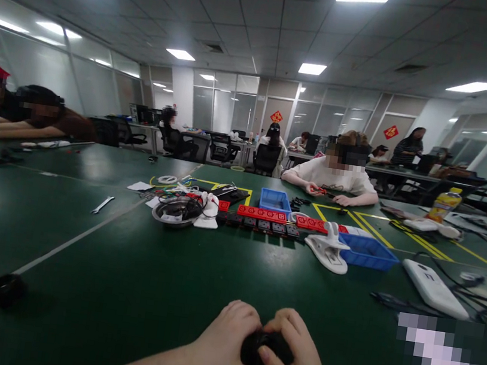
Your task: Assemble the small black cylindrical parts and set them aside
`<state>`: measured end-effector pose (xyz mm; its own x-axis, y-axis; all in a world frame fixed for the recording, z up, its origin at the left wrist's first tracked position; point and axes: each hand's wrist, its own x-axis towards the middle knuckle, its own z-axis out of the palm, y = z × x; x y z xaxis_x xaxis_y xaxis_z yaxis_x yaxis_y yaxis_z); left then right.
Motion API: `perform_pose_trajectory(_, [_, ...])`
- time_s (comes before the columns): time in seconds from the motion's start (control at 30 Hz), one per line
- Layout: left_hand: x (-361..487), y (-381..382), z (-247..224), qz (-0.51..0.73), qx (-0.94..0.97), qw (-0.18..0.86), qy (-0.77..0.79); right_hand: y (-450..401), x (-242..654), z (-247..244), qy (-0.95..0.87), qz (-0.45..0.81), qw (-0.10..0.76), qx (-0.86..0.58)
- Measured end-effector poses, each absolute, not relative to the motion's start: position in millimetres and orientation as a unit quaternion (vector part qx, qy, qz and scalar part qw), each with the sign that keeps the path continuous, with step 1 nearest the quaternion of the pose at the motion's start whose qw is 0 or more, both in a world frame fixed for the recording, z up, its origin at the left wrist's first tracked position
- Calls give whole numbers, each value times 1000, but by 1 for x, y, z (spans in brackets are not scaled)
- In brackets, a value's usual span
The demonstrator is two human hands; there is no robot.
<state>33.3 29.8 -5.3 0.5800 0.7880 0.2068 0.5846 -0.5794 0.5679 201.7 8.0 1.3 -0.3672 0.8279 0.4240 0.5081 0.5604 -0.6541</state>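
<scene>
Both hands meet at the bottom centre of the head view, around a rounded black object (pixel 263 349) too dark to identify. My left hand (pixel 228 340) wraps its left side, with the fingers curled over the far edge. On the right side, my right hand (pixel 298 353) grips it, the thumb lying across its top. The hands cover much of the object. Green tabletop (pixel 166 280) lies beneath them.
Ahead stand a metal bowl (pixel 170 220) of cables, red power strips (pixel 261 213), a white clip (pixel 328 252) and a blue tray (pixel 367 252). A white device (pixel 434 288) lies right, a black coil (pixel 5 289) left. Across the table sits a person (pixel 337 174).
</scene>
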Motion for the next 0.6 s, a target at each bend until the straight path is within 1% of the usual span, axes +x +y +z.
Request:
perform_pose_trajectory(0.13, [30, 33, -6, 224, 874, 229, 367, 9, 207, 3, -812, 260, 356, -382])
perform_pose_trajectory(0.37, [26, 34, -3, 188, 904, 227, 310, 10, 206, 8, -800, 355, 349, -335])
perform_pose_trajectory(0.47, [25, 33, 0, 176, 903, 237, 313, 8, 207, 5, -803, 353, 358, -321])
perform_pose_trajectory(0.6, [25, 31, 5, 168, 897, 264, 313, 5, 209, -3, -798, 302, 393, -343])
